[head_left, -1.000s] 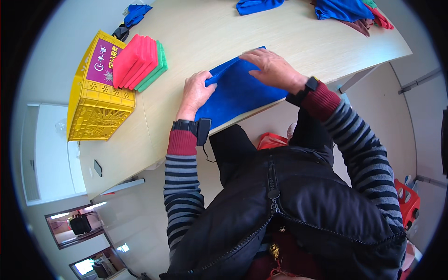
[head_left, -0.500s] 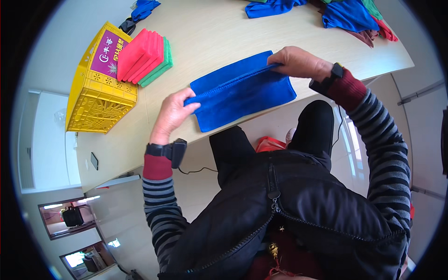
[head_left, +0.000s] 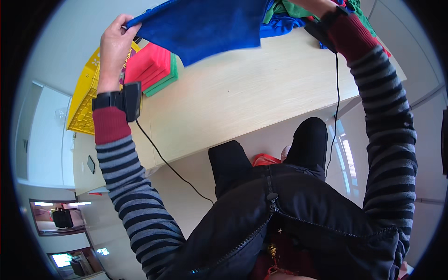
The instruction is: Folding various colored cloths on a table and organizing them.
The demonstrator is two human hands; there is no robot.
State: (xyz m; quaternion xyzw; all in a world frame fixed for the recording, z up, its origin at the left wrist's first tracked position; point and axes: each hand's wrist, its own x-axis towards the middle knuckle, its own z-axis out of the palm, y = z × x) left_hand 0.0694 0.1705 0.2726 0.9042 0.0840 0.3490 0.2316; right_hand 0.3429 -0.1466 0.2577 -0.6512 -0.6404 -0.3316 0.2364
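Observation:
A blue cloth (head_left: 210, 28) with a stitched edge hangs spread out in the air over the far part of the table. My left hand (head_left: 116, 39) pinches its left corner between thumb and fingers. Toward its other side reaches my right hand (head_left: 315, 5), whose fingers lie beyond the upper edge of the picture; the cloth stays stretched up between the two hands. Behind my left wrist stands a neat stack of folded red cloths (head_left: 148, 65) with folded green cloths (head_left: 163, 81) beside them.
A yellow plastic crate (head_left: 84, 102) stands at the table's left, partly hidden by my left hand. Loose blue and green cloths (head_left: 282, 21) lie in a heap at the far right. A dark flat phone-like object (head_left: 91, 164) rests near the table's left end. Cables (head_left: 173, 179) trail from both wrists.
Both hands have lifted the blue cloth off the table and carried it away from me, unfolding it. My left hand moved left and up; my right hand moved partly out of the picture.

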